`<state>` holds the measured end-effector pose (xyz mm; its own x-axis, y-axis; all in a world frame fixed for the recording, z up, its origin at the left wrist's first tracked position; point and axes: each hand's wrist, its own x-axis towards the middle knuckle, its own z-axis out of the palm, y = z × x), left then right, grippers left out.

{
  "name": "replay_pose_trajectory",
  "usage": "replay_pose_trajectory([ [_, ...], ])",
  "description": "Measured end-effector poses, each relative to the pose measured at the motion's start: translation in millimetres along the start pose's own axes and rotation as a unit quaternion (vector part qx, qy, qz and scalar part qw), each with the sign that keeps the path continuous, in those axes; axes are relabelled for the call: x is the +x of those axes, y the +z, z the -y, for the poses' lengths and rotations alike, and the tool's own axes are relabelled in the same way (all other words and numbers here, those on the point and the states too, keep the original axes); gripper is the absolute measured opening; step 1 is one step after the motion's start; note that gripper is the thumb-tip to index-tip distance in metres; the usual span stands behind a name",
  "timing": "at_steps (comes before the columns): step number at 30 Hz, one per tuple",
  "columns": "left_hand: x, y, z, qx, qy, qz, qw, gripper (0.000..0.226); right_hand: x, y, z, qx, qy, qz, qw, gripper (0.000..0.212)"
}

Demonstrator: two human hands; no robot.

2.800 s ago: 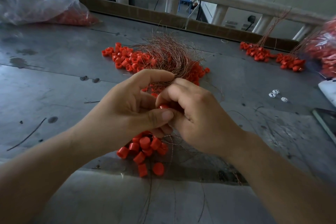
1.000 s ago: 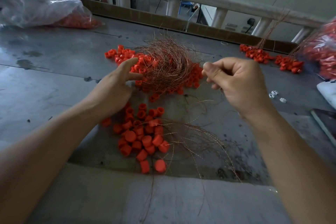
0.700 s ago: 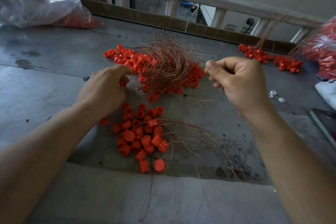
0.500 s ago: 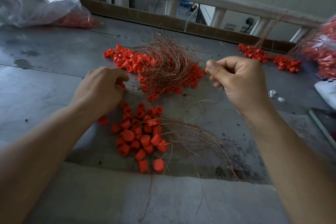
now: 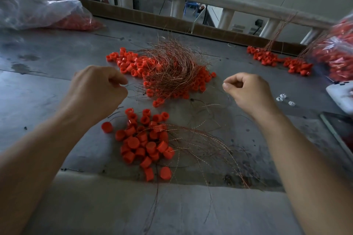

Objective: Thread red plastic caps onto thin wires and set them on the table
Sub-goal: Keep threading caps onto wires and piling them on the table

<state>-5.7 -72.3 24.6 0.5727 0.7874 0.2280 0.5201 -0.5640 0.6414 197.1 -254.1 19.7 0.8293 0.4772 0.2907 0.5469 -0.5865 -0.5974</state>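
While the left hand pinches a thin wire at centre left, the right hand curls thumb against forefinger; what it holds I cannot tell. Red caps lie heaped at lower centre on the table, a copper wire tangle at upper centre.

Workshop: worn metal table, bagged red caps, loose wires.

Grey, stained tabletop. Lying on it: near pile of caps with loose wires; far pile under a wire tangle; third pile; bags at both ends; small white pieces, possibly clips.
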Motion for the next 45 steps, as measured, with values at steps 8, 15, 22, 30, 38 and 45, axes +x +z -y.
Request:
replay_pose_trajectory([
  [8, -1.6, -5.5, 1.7, -0.031, 0.035, -0.009, 0.999, 0.019, 0.3, 5.4, -4.7, -0.066, -0.018, 0.022, 0.997, 0.017],
  [15, -0.2, -3.8, 3.3, -0.079, 0.016, -0.029, 0.996, 0.03, -9.1, -4.8, 11.3, -0.097, -0.076, 0.241, 0.963, 0.02],
  [22, 2.1, -2.4, 8.1, -0.078, 0.003, -0.046, 0.996, 0.019, -10.2, -2.7, 13.2, -0.114, -0.11, 0.204, 0.966, 0.024],
  [30, 3.8, -3.9, 8.4, -0.101, 0.002, -0.053, 0.993, 0.027, -5.1, -25.2, 18.6, 0.023, -0.088, 0.079, 0.993, 0.026],
  [38, -2.2, -11.0, 2.5, -0.206, 0.088, -0.092, 0.97, 0.033, -9.8, -32.0, 30.0, 0.109, -0.068, 0.033, 0.991, 0.022],
  [45, -13.5, -2.5, -7.6, -0.281, 0.151, 0.075, 0.945, 0.036, -25.0, -27.3, 50.6, 0.149, -0.131, 0.068, 0.978, 0.023],
])
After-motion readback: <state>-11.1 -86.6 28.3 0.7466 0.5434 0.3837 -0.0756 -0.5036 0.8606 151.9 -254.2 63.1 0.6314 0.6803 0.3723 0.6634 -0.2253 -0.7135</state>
